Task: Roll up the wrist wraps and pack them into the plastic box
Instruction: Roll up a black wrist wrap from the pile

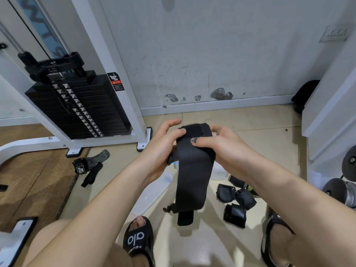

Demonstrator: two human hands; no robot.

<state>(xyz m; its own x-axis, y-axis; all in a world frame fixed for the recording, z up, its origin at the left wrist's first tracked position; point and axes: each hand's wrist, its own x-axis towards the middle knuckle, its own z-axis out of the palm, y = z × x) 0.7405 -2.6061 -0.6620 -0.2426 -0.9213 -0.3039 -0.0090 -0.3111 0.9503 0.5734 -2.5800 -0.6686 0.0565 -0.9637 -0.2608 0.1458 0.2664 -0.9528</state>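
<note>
Hands: left hand [163,149] and right hand [219,143] both hold the black wrap [192,180] at its top.
Tip: roll tight, keep edges even.
Tail: hangs loose above the floor [192,247].

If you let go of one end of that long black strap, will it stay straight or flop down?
Probably flop. The long black fabric wrist wrap already hangs limp below the left hand and right hand. It looks light, since a finger grip holds it. Its curled top suggests that it rolls easily.
</note>
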